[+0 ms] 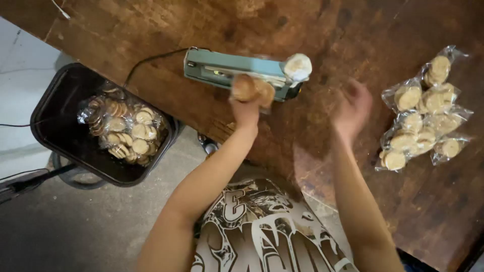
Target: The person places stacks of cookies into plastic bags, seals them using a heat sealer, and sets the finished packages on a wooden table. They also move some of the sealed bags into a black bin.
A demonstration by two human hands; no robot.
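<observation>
My left hand holds a clear bag of round biscuits up in front of a pale blue bag sealer that lies on the wooden table. The sealer's white knob is just right of the bag. My right hand hovers over the table, blurred, with its fingers apart and nothing in it. It is between the sealer and a pile of sealed biscuit bags at the right.
A black bin on the floor at the left holds several bags of biscuits. A black cord runs from the sealer over the table edge. The grey floor lies below.
</observation>
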